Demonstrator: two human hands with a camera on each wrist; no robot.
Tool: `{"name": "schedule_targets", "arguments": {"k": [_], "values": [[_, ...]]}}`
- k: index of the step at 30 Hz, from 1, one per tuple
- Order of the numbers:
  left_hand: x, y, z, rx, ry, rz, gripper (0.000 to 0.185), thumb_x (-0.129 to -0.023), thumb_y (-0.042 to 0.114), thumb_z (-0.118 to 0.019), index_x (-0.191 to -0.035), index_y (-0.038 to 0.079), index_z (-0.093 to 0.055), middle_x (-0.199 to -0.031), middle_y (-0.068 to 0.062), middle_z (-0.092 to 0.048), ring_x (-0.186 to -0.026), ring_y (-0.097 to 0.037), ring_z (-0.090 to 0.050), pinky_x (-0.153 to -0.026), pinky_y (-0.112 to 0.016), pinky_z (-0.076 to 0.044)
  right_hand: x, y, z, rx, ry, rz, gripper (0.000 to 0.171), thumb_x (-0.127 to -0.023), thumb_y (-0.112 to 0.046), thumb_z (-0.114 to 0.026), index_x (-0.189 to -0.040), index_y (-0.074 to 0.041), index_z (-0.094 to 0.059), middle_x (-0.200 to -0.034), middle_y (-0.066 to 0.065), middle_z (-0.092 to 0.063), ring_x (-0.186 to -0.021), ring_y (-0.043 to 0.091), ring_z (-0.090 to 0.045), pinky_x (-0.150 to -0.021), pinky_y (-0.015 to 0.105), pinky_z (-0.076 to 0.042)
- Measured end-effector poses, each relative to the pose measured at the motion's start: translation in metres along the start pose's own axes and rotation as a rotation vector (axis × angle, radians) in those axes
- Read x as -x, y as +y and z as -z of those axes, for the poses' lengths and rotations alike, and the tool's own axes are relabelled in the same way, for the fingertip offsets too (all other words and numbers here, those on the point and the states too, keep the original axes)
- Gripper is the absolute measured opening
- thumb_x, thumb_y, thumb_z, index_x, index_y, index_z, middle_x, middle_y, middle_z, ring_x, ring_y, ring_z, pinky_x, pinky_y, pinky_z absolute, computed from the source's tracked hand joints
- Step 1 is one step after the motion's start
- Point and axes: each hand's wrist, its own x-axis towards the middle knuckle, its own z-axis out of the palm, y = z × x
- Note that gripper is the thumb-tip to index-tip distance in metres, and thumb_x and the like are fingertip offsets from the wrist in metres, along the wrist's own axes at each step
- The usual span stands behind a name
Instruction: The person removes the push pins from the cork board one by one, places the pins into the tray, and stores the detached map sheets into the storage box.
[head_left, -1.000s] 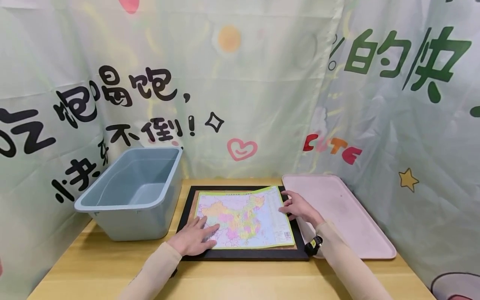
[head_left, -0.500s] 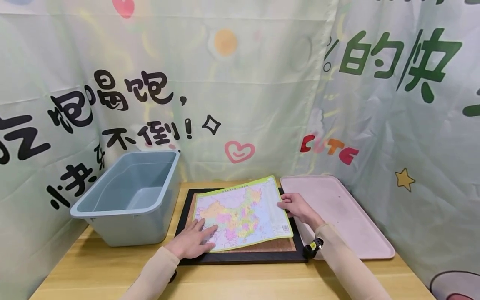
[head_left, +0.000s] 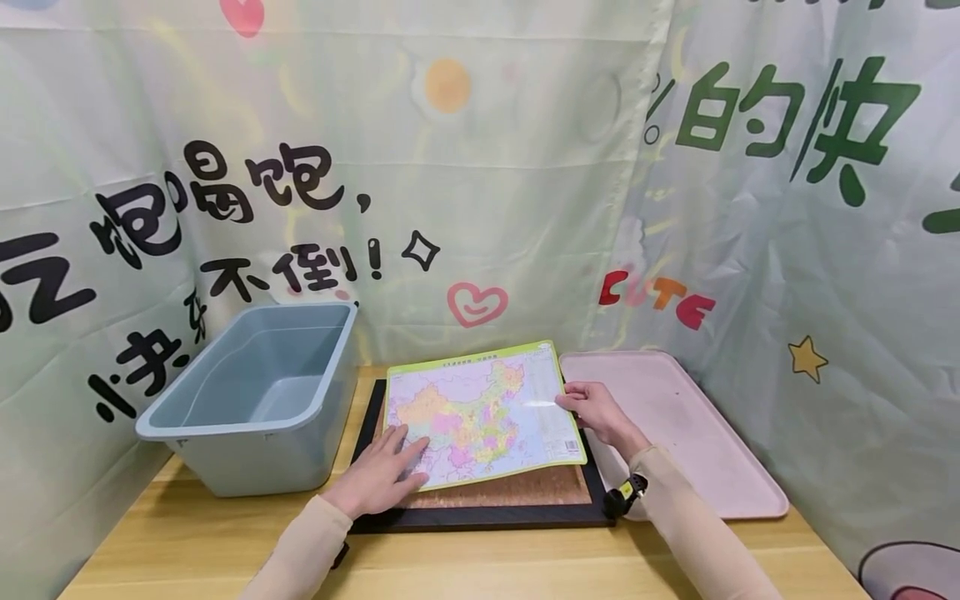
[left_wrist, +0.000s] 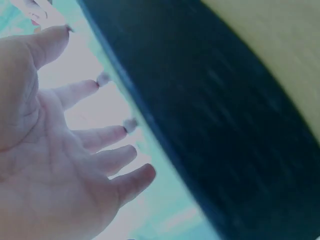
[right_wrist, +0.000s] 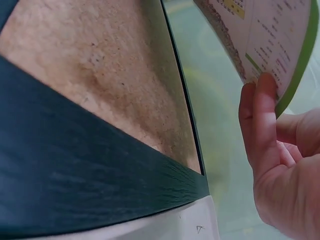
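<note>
A colourful paper map with a yellow-green border point(head_left: 480, 417) is tilted over a black-framed board point(head_left: 480, 519) whose brown, cork-like face point(head_left: 525, 487) shows below it. My right hand point(head_left: 602, 412) pinches the map's right edge, raising that side off the board. In the right wrist view its fingertips point(right_wrist: 266, 85) press the map's printed underside point(right_wrist: 280, 45). Over the map's lower left corner, my left hand point(head_left: 381, 472) lies with fingers spread. The left wrist view shows that palm point(left_wrist: 55, 135) with straight fingers beside the dark frame point(left_wrist: 190, 100).
A deep blue-grey plastic bin point(head_left: 255, 421) stands to the left of the board. On the right lies a pale pink tray point(head_left: 697, 433), partly behind the right forearm. A printed curtain point(head_left: 487, 208) hangs behind the wooden table point(head_left: 480, 562).
The map's right side has risen from the board and its far edge has shifted up, exposing more brown surface in front. My right hand keeps its hold; my left stays over the left corner.
</note>
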Motion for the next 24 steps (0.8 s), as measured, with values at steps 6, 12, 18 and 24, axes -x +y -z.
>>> {"name": "schedule_targets", "arguments": {"k": [6, 12, 18, 24], "values": [[-0.001, -0.004, 0.001, -0.039, 0.107, -0.040, 0.053, -0.101, 0.041, -0.050, -0.144, 0.009, -0.051, -0.149, -0.030, -0.038, -0.141, -0.048, -0.033, -0.110, -0.063, -0.030, -0.003, -0.002, 0.000, -0.028, 0.008, 0.016, 0.037, -0.099, -0.013, -0.058, -0.130, 0.008, -0.056, -0.099, 0.009, -0.073, -0.077, 0.012, -0.069, -0.066, 0.029, -0.056], [0.000, -0.005, 0.000, -0.057, 0.181, -0.066, 0.048, -0.102, 0.038, -0.051, -0.139, 0.008, -0.055, -0.143, -0.027, -0.046, -0.135, -0.043, -0.043, -0.108, -0.057, -0.036, -0.002, -0.009, 0.000, -0.031, 0.014, 0.030, 0.038, -0.099, -0.013, -0.058, -0.130, 0.008, -0.055, -0.102, 0.013, -0.073, -0.078, 0.013, -0.070, -0.066, 0.029, -0.056], [0.000, -0.008, -0.001, -0.104, 0.257, -0.099, 0.044, -0.100, 0.037, -0.055, -0.134, 0.010, -0.060, -0.135, -0.021, -0.053, -0.124, -0.035, -0.054, -0.102, -0.052, -0.044, -0.001, -0.017, 0.000, -0.027, 0.034, 0.032, 0.036, -0.100, -0.013, -0.057, -0.129, 0.008, -0.057, -0.102, 0.012, -0.074, -0.078, 0.014, -0.070, -0.066, 0.030, -0.057], [0.004, -0.006, -0.001, -0.110, 0.281, -0.077, 0.046, -0.098, 0.037, -0.060, -0.135, 0.010, -0.060, -0.136, -0.021, -0.053, -0.126, -0.037, -0.052, -0.103, -0.054, -0.043, -0.004, -0.021, 0.001, -0.035, 0.050, 0.032, 0.036, -0.100, -0.015, -0.057, -0.130, 0.006, -0.057, -0.104, 0.014, -0.074, -0.079, 0.014, -0.070, -0.067, 0.031, -0.057]]}}
